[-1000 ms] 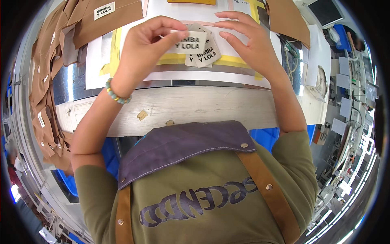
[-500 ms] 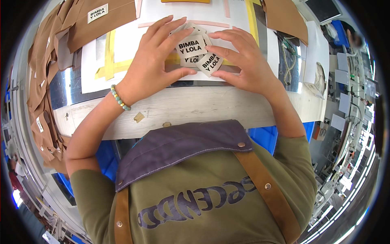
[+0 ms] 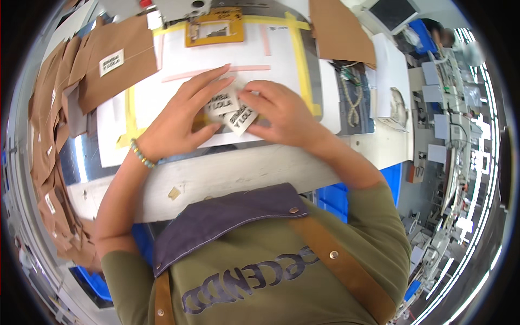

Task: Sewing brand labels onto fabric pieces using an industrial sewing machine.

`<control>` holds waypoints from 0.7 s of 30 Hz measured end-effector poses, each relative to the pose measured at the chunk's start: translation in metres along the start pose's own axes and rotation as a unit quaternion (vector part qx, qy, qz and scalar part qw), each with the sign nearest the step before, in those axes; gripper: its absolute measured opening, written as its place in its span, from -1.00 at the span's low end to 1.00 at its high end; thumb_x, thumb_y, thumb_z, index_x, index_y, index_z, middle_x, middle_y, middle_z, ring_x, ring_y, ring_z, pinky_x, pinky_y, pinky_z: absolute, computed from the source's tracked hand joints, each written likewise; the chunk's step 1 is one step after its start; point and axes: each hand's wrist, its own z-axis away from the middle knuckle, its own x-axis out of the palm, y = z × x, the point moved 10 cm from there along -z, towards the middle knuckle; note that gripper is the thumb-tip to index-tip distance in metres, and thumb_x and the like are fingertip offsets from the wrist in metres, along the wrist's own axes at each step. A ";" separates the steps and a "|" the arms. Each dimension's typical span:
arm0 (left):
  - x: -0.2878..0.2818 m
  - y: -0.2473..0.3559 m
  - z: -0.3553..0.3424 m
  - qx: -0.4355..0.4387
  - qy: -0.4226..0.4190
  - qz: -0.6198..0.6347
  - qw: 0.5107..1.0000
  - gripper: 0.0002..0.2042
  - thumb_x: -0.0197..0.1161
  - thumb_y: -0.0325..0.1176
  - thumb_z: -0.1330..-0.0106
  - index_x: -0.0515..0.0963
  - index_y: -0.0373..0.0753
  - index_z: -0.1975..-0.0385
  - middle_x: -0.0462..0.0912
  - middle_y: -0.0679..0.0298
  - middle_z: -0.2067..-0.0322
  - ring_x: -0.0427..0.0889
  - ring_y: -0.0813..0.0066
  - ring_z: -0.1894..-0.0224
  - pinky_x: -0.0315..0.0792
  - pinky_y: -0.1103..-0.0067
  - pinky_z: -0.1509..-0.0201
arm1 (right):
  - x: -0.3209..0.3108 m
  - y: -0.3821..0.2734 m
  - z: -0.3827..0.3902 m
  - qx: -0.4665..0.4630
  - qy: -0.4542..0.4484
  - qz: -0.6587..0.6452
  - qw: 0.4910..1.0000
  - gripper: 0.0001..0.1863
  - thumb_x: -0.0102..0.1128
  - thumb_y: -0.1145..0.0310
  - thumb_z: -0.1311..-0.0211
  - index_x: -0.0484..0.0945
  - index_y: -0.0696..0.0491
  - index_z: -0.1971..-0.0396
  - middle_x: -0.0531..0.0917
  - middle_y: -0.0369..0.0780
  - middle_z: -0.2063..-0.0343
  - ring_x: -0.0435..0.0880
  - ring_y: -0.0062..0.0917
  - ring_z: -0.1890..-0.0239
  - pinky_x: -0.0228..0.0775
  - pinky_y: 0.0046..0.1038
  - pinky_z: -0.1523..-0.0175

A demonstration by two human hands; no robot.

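A small loose pile of white cloth labels (image 3: pixel 242 119) with black lettering lies on a white sheet (image 3: pixel 179 57) between my hands. Along its left side is my left hand (image 3: pixel 176 119), palm down, with fingers stretched out and thumb apart. My right hand (image 3: pixel 287 114) curves around the other side. Its fingertips and thumb touch the edges of the labels, with a gap between them. The fingers partly cover the pile, so the lower labels are hidden.
Brown cut pieces (image 3: pixel 138 40) with labels on them are heaped at the left. A yellow frame (image 3: pixel 192 38) lies beyond the pink strips (image 3: pixel 252 68). At the right are another brown piece (image 3: pixel 344 32), a coiled cord (image 3: pixel 355 100) and a white box (image 3: pixel 389 70).
My view has shifted, bringing the yellow frame into fuller sight. The right hand has drawn in closer to the pile, and its fingers are less spread. The left hand stays beside the labels.
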 end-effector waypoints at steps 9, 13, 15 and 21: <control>0.000 0.001 -0.001 -0.007 0.034 -0.072 0.997 -0.20 0.50 -0.25 -0.25 0.38 -0.22 -0.54 0.30 0.04 -0.60 0.23 -0.11 -0.63 0.16 0.13 -0.68 | -0.010 0.003 -0.012 0.064 -0.033 -0.102 0.992 -0.59 0.61 0.38 -0.08 0.68 0.06 0.06 0.62 -0.21 0.02 0.73 -0.31 0.06 0.65 -0.32 0.06; 0.003 0.005 -0.003 0.008 0.014 -0.093 0.996 -0.31 0.50 -0.22 -0.30 0.49 -0.23 -0.45 0.35 0.04 -0.56 0.26 -0.10 -0.60 0.20 0.10 -0.62 | -0.001 -0.005 -0.012 0.050 -0.090 -0.141 0.985 -0.73 0.57 0.44 -0.11 0.64 0.07 0.24 0.61 -0.24 0.06 0.73 -0.34 0.10 0.62 -0.31 0.07; 0.005 0.006 -0.003 0.006 0.001 -0.100 0.995 -0.30 0.50 -0.19 -0.31 0.48 -0.23 -0.45 0.35 0.03 -0.56 0.24 -0.11 -0.61 0.19 0.10 -0.63 | -0.002 -0.004 -0.011 0.055 -0.097 -0.187 0.976 -0.73 0.58 0.37 -0.15 0.70 0.05 0.19 0.64 -0.21 0.05 0.73 -0.30 0.08 0.63 -0.30 0.01; 0.003 0.004 0.000 -0.009 0.005 -0.084 0.996 -0.30 0.44 -0.10 -0.39 0.44 -0.24 -0.48 0.32 0.02 -0.58 0.19 -0.11 -0.64 0.13 0.09 -0.66 | -0.085 0.081 -0.006 0.163 0.083 0.124 0.975 -0.68 0.58 0.16 -0.24 0.74 0.04 0.14 0.75 -0.26 0.14 0.73 -0.23 -0.02 0.61 -0.22 -0.10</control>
